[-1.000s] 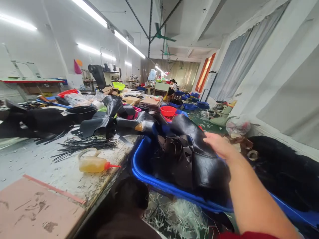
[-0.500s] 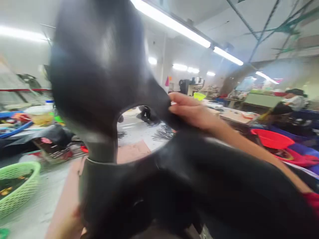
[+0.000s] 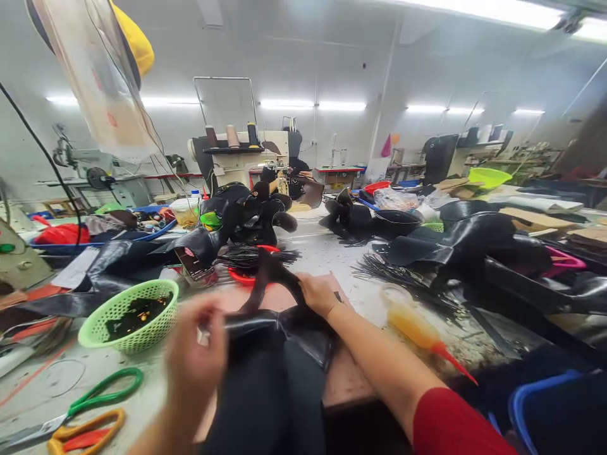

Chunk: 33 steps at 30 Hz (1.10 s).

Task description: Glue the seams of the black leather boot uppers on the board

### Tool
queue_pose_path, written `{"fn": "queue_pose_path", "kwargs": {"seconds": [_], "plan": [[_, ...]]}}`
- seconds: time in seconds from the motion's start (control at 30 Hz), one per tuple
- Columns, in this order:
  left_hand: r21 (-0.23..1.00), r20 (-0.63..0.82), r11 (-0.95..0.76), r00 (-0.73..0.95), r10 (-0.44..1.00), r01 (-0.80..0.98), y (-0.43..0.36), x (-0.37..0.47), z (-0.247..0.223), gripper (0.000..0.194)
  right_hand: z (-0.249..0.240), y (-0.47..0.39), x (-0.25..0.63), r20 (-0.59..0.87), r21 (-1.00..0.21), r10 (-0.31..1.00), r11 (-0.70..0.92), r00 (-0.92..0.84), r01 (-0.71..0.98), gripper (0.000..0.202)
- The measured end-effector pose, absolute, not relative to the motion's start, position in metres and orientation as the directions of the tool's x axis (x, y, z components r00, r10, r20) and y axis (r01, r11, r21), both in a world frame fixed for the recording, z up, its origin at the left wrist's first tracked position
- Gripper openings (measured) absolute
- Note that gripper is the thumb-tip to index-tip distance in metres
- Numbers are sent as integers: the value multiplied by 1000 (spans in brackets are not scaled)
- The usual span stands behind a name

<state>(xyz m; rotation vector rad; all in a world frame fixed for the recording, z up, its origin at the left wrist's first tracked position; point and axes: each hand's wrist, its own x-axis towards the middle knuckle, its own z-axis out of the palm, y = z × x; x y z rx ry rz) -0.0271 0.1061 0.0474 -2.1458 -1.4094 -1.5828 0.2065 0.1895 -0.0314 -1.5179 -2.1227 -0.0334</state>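
A black leather piece [image 3: 275, 379] with a curved, strap-like upper part lies in front of me on a pinkish board [image 3: 348, 373]. My right hand [image 3: 318, 295] grips the upper part of this piece near its right edge, fingers curled over it. Just left of the leather, my left hand [image 3: 196, 344] is raised and smeared by motion. Its fingers look bent with the thumb apart, and I cannot make out whether anything small is between them. Nearest to that hand stands a light green basket [image 3: 164, 328] with black bits and gold-coloured pieces inside.
Green-handled scissors [image 3: 107, 392] and orange-handled scissors [image 3: 90, 436] lie at lower left. A bottle of yellowish liquid with a red nozzle [image 3: 417, 328] lies at right, near bundled black strips [image 3: 408, 278]. Black leather parts [image 3: 455, 240] are heaped farther back, before a sewing machine [image 3: 279, 151].
The leather piece, held up close to my view before, is now down on the board. My left hand has come away from its lower part; my right hand still holds it. My view has turned left.
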Motion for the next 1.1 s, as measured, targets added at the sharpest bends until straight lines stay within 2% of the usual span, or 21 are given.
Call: {"fn": "queue_pose_path", "kwargs": {"seconds": [0.03,0.07,0.13,0.23,0.33,0.47,0.63,0.7,0.83,0.9,0.97,1.0,1.1], "plan": [[376,725,-659,236,647,652,98,-10,28,18,-35,194,212,427,-255,868,383,-252,888,34],[407,641,-685,345,685,604,91,7,6,24,-37,198,218,427,-234,863,393,-269,889,32],[453,372,-636,516,772,624,82,36,-32,36,-37,207,233,418,-190,859,402,-297,896,29],[357,-24,-662,715,699,659,80,63,-61,67,-31,222,251,378,-124,863,407,-336,905,27],[262,-200,-738,783,590,623,86,75,-53,81,-18,237,253,331,-78,871,410,-364,909,27],[246,-264,-772,807,528,585,100,78,-31,85,-1,231,234,325,-71,911,291,-254,954,35],[250,-312,-783,813,492,570,121,61,-24,88,-6,144,216,225,-132,972,98,-67,986,34],[279,-328,-787,825,461,551,130,43,-17,83,-21,102,219,138,-158,988,95,-73,983,45],[329,-372,-781,833,410,531,144,16,8,70,-53,55,225,-6,-372,980,182,-198,910,77],[249,-340,-783,809,480,570,147,26,18,53,-61,55,221,-27,-421,976,185,-216,888,85],[81,-247,-762,754,609,642,150,52,22,28,-61,63,214,-47,-444,975,177,-219,879,88],[2,-176,-741,730,660,671,152,69,20,25,-60,68,211,-48,-454,971,188,-235,871,89],[5,-104,-743,739,665,669,162,109,2,31,-49,79,212,-18,-486,947,272,-321,831,93]]}}
